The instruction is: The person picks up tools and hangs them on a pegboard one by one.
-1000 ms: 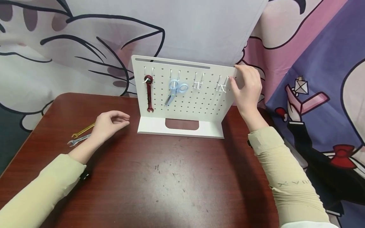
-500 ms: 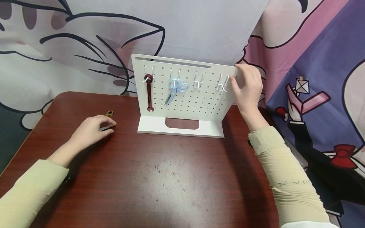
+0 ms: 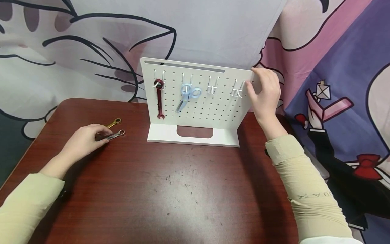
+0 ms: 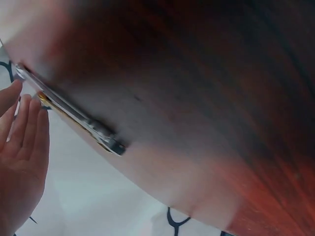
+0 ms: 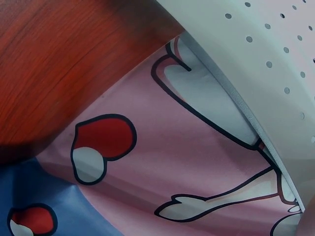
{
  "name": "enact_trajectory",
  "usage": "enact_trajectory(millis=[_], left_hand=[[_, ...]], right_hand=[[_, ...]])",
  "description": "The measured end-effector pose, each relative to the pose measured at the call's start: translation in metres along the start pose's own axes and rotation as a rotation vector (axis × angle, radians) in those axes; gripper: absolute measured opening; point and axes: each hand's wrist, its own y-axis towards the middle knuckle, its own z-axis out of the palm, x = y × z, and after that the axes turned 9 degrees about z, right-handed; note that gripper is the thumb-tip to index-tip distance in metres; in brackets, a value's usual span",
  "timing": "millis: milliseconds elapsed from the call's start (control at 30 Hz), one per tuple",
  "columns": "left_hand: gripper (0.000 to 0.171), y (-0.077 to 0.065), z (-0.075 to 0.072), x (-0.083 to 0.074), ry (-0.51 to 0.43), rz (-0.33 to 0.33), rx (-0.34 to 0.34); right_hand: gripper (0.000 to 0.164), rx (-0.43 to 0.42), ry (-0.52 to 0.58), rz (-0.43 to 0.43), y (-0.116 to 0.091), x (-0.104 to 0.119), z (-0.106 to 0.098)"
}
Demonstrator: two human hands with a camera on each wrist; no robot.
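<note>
In the head view my left hand (image 3: 83, 140) reaches over a silver combination wrench (image 3: 117, 134) at the left of the table, its ring end showing past the fingertips. A yellow wrench (image 3: 114, 122) lies just behind it, partly hidden. In the left wrist view the fingers (image 4: 32, 128) are fairly straight, with the thumb close to the silver wrench. My right hand (image 3: 265, 93) grips the upper right corner of the white pegboard (image 3: 195, 115), thumb in front and fingers behind. A dark red wrench (image 3: 159, 100) and light blue scissors (image 3: 186, 96) hang on the board's hooks.
Two more white hooks (image 3: 212, 86), (image 3: 237, 89) on the board's right half carry nothing. The pegboard stands on a brown wooden table (image 3: 182, 189). A cartoon-printed cloth (image 3: 213, 30) hangs behind and to the right.
My left hand has moved back to the left and down, from beside the board to the wrenches. Both wrenches' ring ends now show beyond it. My right hand stays on the pegboard.
</note>
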Motion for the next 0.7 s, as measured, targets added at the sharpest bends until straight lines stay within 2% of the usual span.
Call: enact_trajectory(millis=[367, 700], left_hand=[[0.019, -0.005, 0.002, 0.014, 0.027, -0.013, 0.032], [0.012, -0.002, 0.001, 0.022, -0.053, -0.049, 0.072]], right_hand=[[0.032, 0.000, 0.004, 0.003, 0.000, 0.000, 0.000], [0.033, -0.007, 0.013, -0.022, 0.001, 0.000, 0.001]])
